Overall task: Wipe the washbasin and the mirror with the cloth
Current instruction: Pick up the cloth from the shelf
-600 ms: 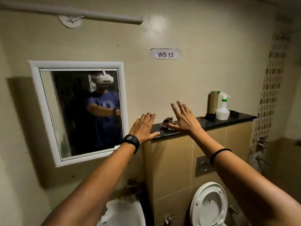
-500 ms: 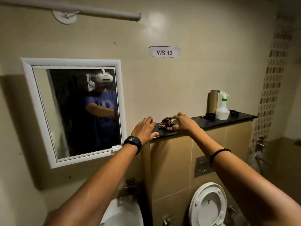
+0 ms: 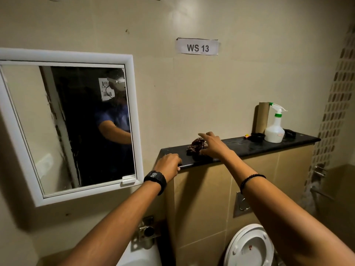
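A dark checked cloth (image 3: 195,145) lies crumpled on the black shelf (image 3: 249,145) near its left end. My right hand (image 3: 215,145) lies on the cloth, fingers over its top and thumb at its near side. My left hand (image 3: 169,163), with a black watch on the wrist, curls its fingers over the shelf's left front edge. The white-framed mirror (image 3: 67,121) hangs on the wall to the left. Only a strip of the white washbasin (image 3: 142,254) shows at the bottom, between my arms, with its tap (image 3: 148,231) above it.
A white spray bottle (image 3: 274,129) with a green nozzle, a cardboard tube (image 3: 261,118) and a small black bowl (image 3: 257,136) stand at the shelf's right end. Below the shelf are a flush plate (image 3: 241,204) and the open toilet (image 3: 249,246).
My right hand dropped from the air, fingers spread, onto the cloth. My left hand came down onto the shelf's edge. The view moved closer to the wall.
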